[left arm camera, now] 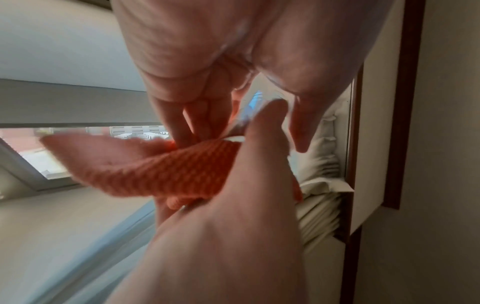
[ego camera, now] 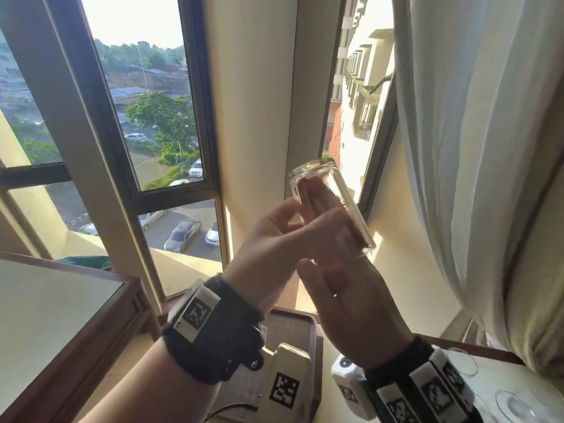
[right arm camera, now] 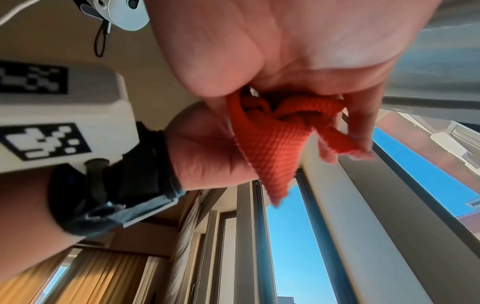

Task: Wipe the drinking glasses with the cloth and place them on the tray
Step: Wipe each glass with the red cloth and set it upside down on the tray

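I hold a clear drinking glass (ego camera: 314, 174) up in front of the window, tilted with its base pointing up and left. My left hand (ego camera: 274, 239) grips its side with curled fingers. My right hand (ego camera: 351, 300) comes up from below along the glass and pinches a bunched orange cloth (right arm camera: 272, 139) against it. In the left wrist view the cloth (left arm camera: 161, 170) folds out under my left fingers (left arm camera: 182, 123), and a sliver of glass (left arm camera: 249, 109) shows between the hands. The dark-rimmed tray (ego camera: 293, 312) with a woven liner lies below my wrists.
Two more clear glasses (ego camera: 460, 361) (ego camera: 515, 404) stand on the white surface at the bottom right. A wooden desk with a glass top (ego camera: 61, 315) is at the left. A pale curtain (ego camera: 473, 178) hangs close on the right, with window frames right behind the glass.
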Available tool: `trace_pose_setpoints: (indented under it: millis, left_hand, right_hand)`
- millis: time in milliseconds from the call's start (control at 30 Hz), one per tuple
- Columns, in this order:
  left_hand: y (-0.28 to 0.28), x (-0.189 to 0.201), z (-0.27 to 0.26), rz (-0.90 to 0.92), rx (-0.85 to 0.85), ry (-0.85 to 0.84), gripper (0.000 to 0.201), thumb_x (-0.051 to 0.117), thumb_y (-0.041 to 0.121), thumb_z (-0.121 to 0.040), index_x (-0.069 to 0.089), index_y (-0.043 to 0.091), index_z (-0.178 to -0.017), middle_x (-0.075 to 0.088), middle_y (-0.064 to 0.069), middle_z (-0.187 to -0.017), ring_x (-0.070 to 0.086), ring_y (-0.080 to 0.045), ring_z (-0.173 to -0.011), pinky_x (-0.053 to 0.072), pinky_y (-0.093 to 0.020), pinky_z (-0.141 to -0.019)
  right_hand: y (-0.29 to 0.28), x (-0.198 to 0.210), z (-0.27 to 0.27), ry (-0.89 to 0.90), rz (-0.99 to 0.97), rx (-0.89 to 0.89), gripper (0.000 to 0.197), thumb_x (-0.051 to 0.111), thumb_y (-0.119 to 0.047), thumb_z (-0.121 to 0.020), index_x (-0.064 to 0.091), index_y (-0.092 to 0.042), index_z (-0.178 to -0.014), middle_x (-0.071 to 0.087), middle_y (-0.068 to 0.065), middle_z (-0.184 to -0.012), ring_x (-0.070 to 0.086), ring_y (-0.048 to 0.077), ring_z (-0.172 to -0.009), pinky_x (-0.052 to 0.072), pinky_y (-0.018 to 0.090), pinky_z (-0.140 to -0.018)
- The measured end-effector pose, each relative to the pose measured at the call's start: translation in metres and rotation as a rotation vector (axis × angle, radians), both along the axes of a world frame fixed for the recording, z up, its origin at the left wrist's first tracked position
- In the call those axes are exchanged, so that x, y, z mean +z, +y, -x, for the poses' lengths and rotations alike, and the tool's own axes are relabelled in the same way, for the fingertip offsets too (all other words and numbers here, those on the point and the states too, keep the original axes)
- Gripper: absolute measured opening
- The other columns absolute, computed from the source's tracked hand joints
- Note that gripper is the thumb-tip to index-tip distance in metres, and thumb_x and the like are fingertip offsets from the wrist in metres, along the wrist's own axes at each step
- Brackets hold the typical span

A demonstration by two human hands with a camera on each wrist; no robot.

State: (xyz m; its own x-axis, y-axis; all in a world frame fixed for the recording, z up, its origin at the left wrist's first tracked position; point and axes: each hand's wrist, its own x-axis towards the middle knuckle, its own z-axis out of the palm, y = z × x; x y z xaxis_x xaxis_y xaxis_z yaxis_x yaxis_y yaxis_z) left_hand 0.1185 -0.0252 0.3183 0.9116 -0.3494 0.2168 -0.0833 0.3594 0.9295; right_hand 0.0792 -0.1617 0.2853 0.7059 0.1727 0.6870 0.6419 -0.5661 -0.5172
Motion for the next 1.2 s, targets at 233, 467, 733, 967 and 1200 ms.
trace_pose_setpoints:
  millis: [233,467,733,967,1200]
  left_hand:
    - [0.006,0.001,-0.006,-0.04,0.066,-0.018,0.023,0.078,0.035,-0.089,0.077,0.015,-0.1,0.075,-0.018,-0.11,0.073,-0.024,-0.101,0.053,-0.04,-0.098]
    - [0.015,-0.008,-0.003,-0.039,-0.141,-0.095,0.035,0.077,0.026,-0.083,0.072,0.002,-0.109,0.07,-0.021,-0.107,0.07,-0.033,-0.1,0.058,-0.049,-0.096]
    - [0.006,-0.005,-0.006,-0.205,0.099,-0.173,0.009,0.081,0.023,-0.091,0.077,0.016,-0.092,0.08,-0.006,-0.092,0.076,-0.014,-0.084,0.058,-0.02,-0.076]
    - [0.017,-0.006,0.004,-0.002,-0.058,-0.07,0.067,0.083,0.04,-0.083,0.062,-0.013,-0.118,0.06,-0.044,-0.122,0.065,-0.043,-0.109,0.047,-0.063,-0.108]
    - [0.013,0.002,0.001,-0.213,0.089,-0.105,0.029,0.08,0.032,-0.091,0.075,0.007,-0.104,0.078,-0.013,-0.105,0.075,-0.023,-0.097,0.059,-0.028,-0.088]
  right_hand:
    - [-0.001,-0.017,-0.003,-0.137,0.267,-0.209,0.046,0.063,-0.037,-0.099,0.057,-0.016,-0.14,0.062,0.0,-0.137,0.059,0.01,-0.116,0.05,0.035,-0.102]
    - [0.006,-0.001,0.013,0.544,-0.612,0.404,0.009,0.07,0.007,-0.081,0.068,0.002,-0.088,0.068,0.007,-0.063,0.068,0.023,-0.057,0.059,0.036,-0.06]
    - [0.011,0.0,-0.004,0.435,-0.317,0.057,0.031,0.066,-0.004,-0.089,0.058,-0.021,-0.063,0.039,-0.024,-0.048,0.042,-0.009,-0.037,0.036,0.004,-0.047]
    - [0.018,0.013,0.015,0.564,-0.71,0.537,0.023,0.061,0.01,-0.086,0.072,-0.011,-0.09,0.061,0.008,-0.06,0.059,0.025,-0.047,0.054,0.032,-0.047]
    - [0.015,0.002,-0.003,0.34,-0.389,0.042,0.006,0.061,-0.004,-0.09,0.066,-0.009,-0.089,0.061,-0.002,-0.057,0.055,0.006,-0.04,0.051,0.016,-0.046]
